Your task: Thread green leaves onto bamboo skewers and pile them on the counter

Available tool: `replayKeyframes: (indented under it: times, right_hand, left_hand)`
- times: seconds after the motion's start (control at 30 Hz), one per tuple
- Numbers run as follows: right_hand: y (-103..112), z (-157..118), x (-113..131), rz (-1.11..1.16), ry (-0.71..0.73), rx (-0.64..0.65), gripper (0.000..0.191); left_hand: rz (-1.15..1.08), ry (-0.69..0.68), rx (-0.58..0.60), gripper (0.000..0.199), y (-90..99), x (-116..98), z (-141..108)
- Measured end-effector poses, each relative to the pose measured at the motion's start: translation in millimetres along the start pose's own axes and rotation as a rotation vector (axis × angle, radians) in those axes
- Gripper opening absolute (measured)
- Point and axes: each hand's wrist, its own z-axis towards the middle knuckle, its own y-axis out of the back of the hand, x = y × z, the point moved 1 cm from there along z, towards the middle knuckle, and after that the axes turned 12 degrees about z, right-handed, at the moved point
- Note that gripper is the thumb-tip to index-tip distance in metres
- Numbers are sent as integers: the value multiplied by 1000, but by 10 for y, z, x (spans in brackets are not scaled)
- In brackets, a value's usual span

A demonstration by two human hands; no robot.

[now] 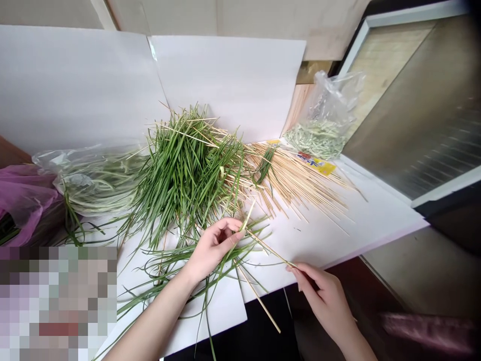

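Observation:
My left hand (218,245) is closed in a pinch over the front of the table. Between its fingers is a pale green chive stalk (248,213), its end pointing up past the fingertips. My right hand (323,291) grips the near end of a thin bamboo skewer (268,246), whose far end reaches the left fingertips. A narrow green leaf runs along near the skewer. Loose chive leaves (169,265) lie below and left of my left hand. Another skewer (259,298) sticks out over the table's front edge. The contact inside the left fingers is partly hidden.
A large heap of chives (184,165) stands behind my hands, with many bamboo skewers (300,175) to its right. Clear bags hold pale strips (317,138) at back right and long stalks (101,185) at left. A purple bag (26,195) sits far left. White boards (229,80) rise behind.

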Motion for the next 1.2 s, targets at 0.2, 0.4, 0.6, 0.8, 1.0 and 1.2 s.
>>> replayKeyframes:
  times: [0.2,0.4,0.6,0.8,1.0,1.2]
  right_hand:
    - [0,15,-12,-39,22,10,30]
    - [7,26,-15,-5,33,-11,29]
    - [15,32,-21,17,10,-15,32]
    - [22,42,-24,20,15,-14,30]
    - [23,46,-22,-14,26,-7,31]
    - [10,44,-29,-1,42,-37,29]
  left_hand:
    - [-3,7,-6,27,-6,51,-1]
    - [-45,28,-34,26,-2,24,-3]
    - [-45,29,-35,26,-8,14,5]
    - [-32,16,-26,22,-4,20,3]
    - [0,58,-22,22,-10,-14,-6]
    - [-55,67,-21,23,-19,-15,0]
